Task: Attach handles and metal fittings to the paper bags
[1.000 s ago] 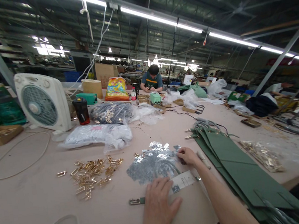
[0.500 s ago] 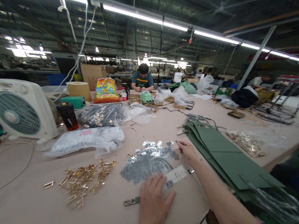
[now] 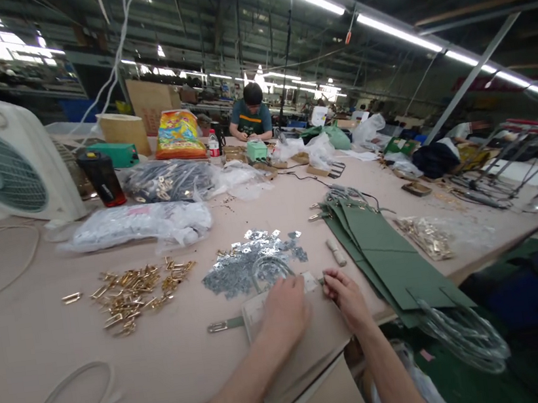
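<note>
A tan, board-like piece [image 3: 289,357] lies at the table's front edge, with a green strap end and metal buckle [image 3: 219,326] sticking out on its left. My left hand [image 3: 287,311] rests over its upper part, fingers curled together; what they grip is hidden. My right hand [image 3: 343,291] is closed by the piece's upper right corner, pinching something small and dark. Just beyond the hands lies a pile of thin silver metal plates [image 3: 252,263]. Gold buckles [image 3: 135,292] form a heap to the left. A small beige roll [image 3: 336,253] lies beyond my right hand.
Green panels [image 3: 379,246] with clear tubing lie at the right edge. A white fan [image 3: 0,157], dark cup [image 3: 102,178] and plastic-wrapped bundle [image 3: 138,225] stand or lie at the left. Another person [image 3: 250,115] sits across the table. A cord loop [image 3: 72,402] lies front left.
The view has shifted. The tan piece now shows under my hands, my left fingers have curled from lying flat, and my right hand has come back from the silver plates toward my left hand.
</note>
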A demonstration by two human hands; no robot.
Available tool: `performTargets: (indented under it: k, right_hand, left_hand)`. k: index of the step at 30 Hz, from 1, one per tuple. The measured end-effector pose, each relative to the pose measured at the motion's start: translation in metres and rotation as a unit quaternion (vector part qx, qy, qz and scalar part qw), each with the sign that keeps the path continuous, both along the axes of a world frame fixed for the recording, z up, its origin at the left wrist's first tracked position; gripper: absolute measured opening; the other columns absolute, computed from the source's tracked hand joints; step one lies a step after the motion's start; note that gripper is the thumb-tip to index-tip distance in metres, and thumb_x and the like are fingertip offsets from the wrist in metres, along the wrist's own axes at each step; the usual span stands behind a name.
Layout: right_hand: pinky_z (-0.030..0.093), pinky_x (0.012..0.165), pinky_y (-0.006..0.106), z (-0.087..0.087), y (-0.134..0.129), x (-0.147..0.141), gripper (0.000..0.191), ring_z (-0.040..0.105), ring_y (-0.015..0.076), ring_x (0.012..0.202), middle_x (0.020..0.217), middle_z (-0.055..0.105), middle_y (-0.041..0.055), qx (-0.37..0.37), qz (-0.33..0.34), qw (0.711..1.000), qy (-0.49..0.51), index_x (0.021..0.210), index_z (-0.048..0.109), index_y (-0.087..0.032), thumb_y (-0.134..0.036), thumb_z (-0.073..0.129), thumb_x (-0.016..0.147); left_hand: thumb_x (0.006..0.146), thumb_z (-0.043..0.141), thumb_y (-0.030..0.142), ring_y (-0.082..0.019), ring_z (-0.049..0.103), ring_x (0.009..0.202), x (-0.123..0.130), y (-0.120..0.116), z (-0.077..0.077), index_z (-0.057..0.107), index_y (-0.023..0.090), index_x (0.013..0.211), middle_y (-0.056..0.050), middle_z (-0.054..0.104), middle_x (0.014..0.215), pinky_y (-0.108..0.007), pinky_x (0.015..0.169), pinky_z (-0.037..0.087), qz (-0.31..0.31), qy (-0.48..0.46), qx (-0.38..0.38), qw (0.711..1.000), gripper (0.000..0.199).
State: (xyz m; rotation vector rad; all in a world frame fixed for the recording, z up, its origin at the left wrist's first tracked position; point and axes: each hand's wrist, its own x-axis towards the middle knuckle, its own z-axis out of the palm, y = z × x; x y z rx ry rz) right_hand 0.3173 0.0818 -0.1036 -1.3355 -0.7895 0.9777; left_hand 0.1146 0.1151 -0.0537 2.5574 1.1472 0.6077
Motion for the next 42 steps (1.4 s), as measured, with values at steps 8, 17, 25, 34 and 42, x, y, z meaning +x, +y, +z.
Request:
performTargets:
  k: [8,17,25,34,42]
  right_hand:
    - [0.03,0.051,0.025,-0.009,-0.001,0.002,0.044,0.042,0.0109,0.052,0.06,0.058,-0.0039,-0.001,0.024,0.997,-0.079,0.103,0.063,-0.02,-0.059,0.074,0.085]
    - [0.03,0.053,0.025,-0.009,0.001,0.006,0.044,0.043,0.0105,0.055,0.063,0.059,-0.0023,-0.011,0.032,0.997,-0.076,0.101,0.067,-0.018,-0.057,0.078,0.083]
    - [0.032,0.055,0.025,-0.007,0.008,0.013,0.044,0.044,0.0112,0.058,0.065,0.06,-0.0006,-0.02,0.057,0.997,-0.056,0.099,0.073,-0.017,-0.054,0.083,0.078]
    - [0.033,0.061,0.027,-0.002,0.01,0.014,0.041,0.045,0.0126,0.062,0.063,0.055,-0.0024,-0.033,0.116,0.99,-0.067,0.097,0.075,-0.016,-0.052,0.084,0.078]
    - [0.035,0.06,0.027,0.005,0.014,0.01,0.043,0.046,0.0124,0.062,0.07,0.063,0.0,-0.055,0.129,0.981,-0.133,0.097,0.077,-0.016,-0.054,0.083,0.077]
  left_hand:
    - [0.09,0.074,0.039,-0.025,0.066,0.101,0.033,0.012,-0.013,0.069,0.021,0.098,-0.006,0.068,0.106,-0.037,0.085,0.054,0.079,-0.018,-0.047,0.996,0.021]
    - [0.095,0.067,0.037,-0.026,0.063,0.1,0.037,0.01,-0.019,0.064,0.023,0.098,-0.003,0.066,0.107,-0.041,0.083,0.052,0.064,-0.01,-0.011,0.998,0.015]
    - [0.095,0.063,0.036,-0.028,0.063,0.101,0.038,0.01,-0.018,0.065,0.02,0.101,-0.007,0.065,0.108,-0.044,0.086,0.054,0.065,-0.011,-0.017,0.998,0.017]
    - [0.087,0.071,0.043,-0.027,0.062,0.103,0.036,0.013,-0.021,0.064,0.019,0.103,-0.009,0.061,0.108,-0.04,0.088,0.055,0.053,-0.024,-0.046,0.997,0.029]
    - [0.087,0.071,0.043,-0.028,0.062,0.103,0.035,0.013,-0.02,0.064,0.018,0.105,-0.009,0.062,0.109,-0.041,0.088,0.056,0.053,-0.02,-0.051,0.997,0.031]
